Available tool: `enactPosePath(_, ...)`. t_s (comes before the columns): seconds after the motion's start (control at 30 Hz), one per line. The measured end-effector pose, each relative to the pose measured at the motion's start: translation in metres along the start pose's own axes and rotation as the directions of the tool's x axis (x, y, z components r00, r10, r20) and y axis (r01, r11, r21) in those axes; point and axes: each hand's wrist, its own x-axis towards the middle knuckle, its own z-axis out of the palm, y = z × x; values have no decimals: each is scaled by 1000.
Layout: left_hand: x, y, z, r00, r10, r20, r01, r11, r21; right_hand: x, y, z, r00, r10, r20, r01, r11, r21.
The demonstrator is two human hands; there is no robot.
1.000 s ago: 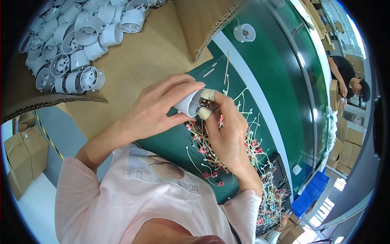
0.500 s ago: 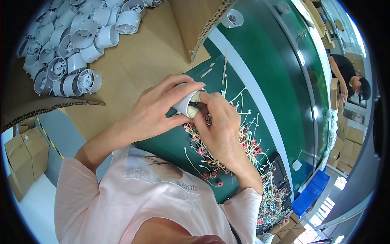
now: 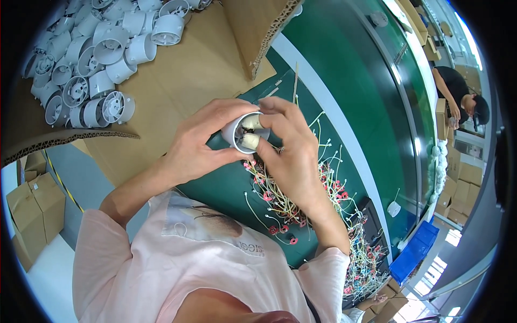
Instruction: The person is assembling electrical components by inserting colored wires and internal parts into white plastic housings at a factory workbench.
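A short white plastic cylinder (image 3: 230, 133) sits in my left hand (image 3: 195, 133), with fingers over its top and the thumb beneath. Its open end faces right and up toward the head view. Into that opening reach the thumb and forefinger of my right hand (image 3: 293, 161), both tips in pale finger covers. They close on something small and dark inside, mostly hidden by the fingertips. Below and around my right hand lies a heap of small red round coils (image 3: 267, 196) with white and yellow wires.
Many similar white cylinders (image 3: 112, 46) fill the far left of an open cardboard box (image 3: 177, 75). Beyond the pale strip runs a green conveyor belt (image 3: 350, 70) carrying a small white part (image 3: 393, 209). A blue bin (image 3: 413, 253) stands at right. Another person (image 3: 458, 97) works across the belt.
The cylinder has turned so its opening shows more to the head view. My right thumb and forefinger have gone further into it, and the other right fingers have lifted.
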Motion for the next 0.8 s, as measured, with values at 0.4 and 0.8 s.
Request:
enactPosePath(0.4, 26, -32, -37, 960, 53, -274, 133, 777, 615, 17, 89, -47, 939, 339, -51, -326, 928, 182)
enactPosePath(0.8, 75, -57, -48, 963, -60, -262, 266, 358, 895, -9, 17, -34, 963, -100, 249, 115, 992, -48)
